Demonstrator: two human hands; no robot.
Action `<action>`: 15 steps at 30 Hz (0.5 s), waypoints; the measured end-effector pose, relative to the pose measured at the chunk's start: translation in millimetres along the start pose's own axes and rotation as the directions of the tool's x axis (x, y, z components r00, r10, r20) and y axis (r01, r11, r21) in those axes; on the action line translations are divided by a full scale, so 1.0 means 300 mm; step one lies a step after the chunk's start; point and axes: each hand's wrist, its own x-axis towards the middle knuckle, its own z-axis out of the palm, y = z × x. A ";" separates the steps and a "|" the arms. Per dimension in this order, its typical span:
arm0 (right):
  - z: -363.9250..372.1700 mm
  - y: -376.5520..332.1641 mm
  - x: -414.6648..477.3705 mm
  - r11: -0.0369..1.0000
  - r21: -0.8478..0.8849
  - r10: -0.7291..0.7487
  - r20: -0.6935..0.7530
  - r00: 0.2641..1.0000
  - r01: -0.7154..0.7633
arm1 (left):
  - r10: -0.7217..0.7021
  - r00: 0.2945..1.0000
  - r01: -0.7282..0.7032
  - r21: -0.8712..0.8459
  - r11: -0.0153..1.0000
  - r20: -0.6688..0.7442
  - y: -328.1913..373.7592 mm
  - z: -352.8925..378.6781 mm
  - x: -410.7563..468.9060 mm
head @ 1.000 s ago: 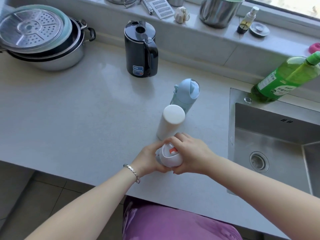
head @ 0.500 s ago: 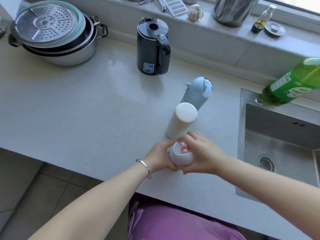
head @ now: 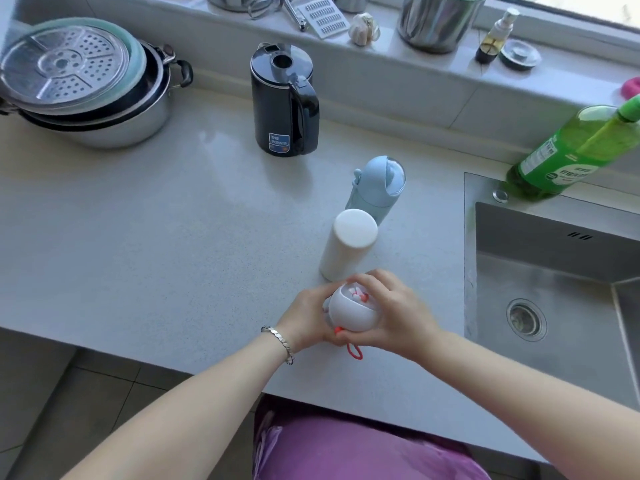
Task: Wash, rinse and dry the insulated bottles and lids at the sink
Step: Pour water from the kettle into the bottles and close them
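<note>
A white insulated bottle with a domed lid (head: 349,315) and red strap stands near the counter's front edge. My left hand (head: 306,317) grips its body from the left. My right hand (head: 398,313) curls round the lid from the right, fingers over the top. Just behind stands a plain white bottle (head: 346,244) with a flat cap, and behind that a light blue bottle (head: 375,188) with a rounded flip lid. The steel sink (head: 554,282) lies to the right, dry, with its drain (head: 526,320) showing.
A green detergent bottle (head: 575,150) stands at the sink's back corner. A black kettle (head: 284,102) sits at the counter's back, stacked pots with a steamer plate (head: 83,88) at far left. The windowsill holds a steel pot, grater, garlic and a small spray bottle.
The white bottle's lid has turned between my hands: its opening now faces up and away, and the red strap hangs out below. The camera view shifted slightly.
</note>
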 end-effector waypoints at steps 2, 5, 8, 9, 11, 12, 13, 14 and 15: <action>0.006 -0.010 -0.009 0.990 0.041 0.139 -0.029 0.990 -0.137 | 0.013 1.000 -0.013 0.010 1.000 -0.004 -0.002 0.001 0.001; -0.046 0.021 -0.012 0.987 0.142 0.037 0.231 0.972 -0.071 | 0.020 1.000 -0.020 0.043 0.999 0.005 -0.014 0.000 0.007; -0.067 0.048 -0.015 0.979 0.205 -0.075 0.250 0.965 0.023 | 0.020 1.000 -0.020 0.061 0.998 0.007 -0.018 0.001 0.006; -0.053 0.050 -0.020 0.980 0.196 -0.076 0.177 0.981 0.040 | 0.024 1.000 -0.024 0.055 0.998 0.004 -0.019 0.001 0.006; -0.013 0.034 -0.038 0.984 0.172 -0.046 0.014 0.999 0.043 | 0.024 1.000 -0.024 0.049 0.998 -0.001 -0.018 0.000 0.005; 0.007 0.015 -0.047 0.987 0.154 -0.025 -0.064 0.998 0.034 | 0.017 1.000 -0.017 0.051 0.999 -0.001 -0.016 0.002 0.004; 0.027 -0.002 -0.055 0.989 0.146 0.005 -0.136 0.991 0.015 | 0.011 1.000 -0.010 0.053 0.999 -0.008 -0.016 0.005 0.001; 0.040 -0.016 -0.062 0.987 0.162 0.049 -0.193 0.980 -0.017 | 0.001 1.000 0.000 0.055 0.999 -0.011 -0.014 0.007 0.000; 0.051 -0.031 -0.065 0.979 0.196 0.103 -0.218 0.970 -0.060 | -0.006 1.000 0.007 0.046 0.999 -0.015 -0.016 0.009 -0.002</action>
